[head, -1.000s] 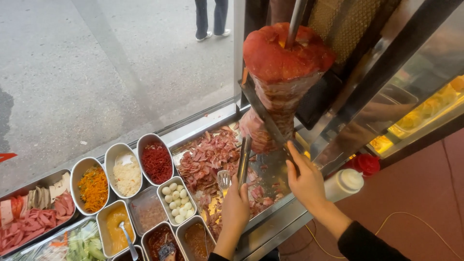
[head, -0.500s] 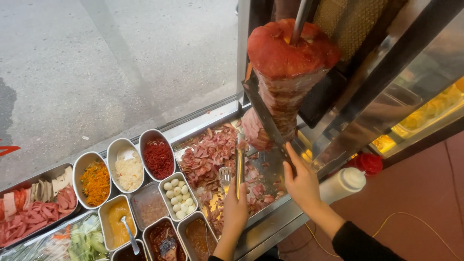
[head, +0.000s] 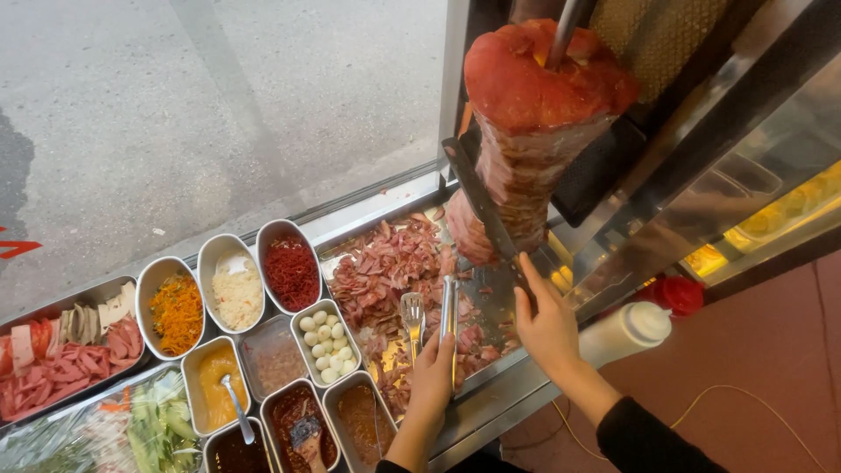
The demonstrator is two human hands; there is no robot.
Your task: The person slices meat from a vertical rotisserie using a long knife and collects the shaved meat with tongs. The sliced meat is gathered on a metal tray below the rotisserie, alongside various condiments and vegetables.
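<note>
Steel knife (head: 484, 208) against meat cone (head: 534, 131), right hand (head: 547, 328) raised, left hand (head: 434, 372) gripping tongs (head: 429, 320)

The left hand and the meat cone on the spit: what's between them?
In the head view, shaved meat on the steel tray lies between the left hand and the cone.

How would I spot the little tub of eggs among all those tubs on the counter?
Start at the big cone of meat on the spit, then drop to the steel tray of shaved meat below it. Against that tray's left edge, beside the tongs in the left hand, sits the tub of eggs: the only one holding small, whole, white balls.
</note>
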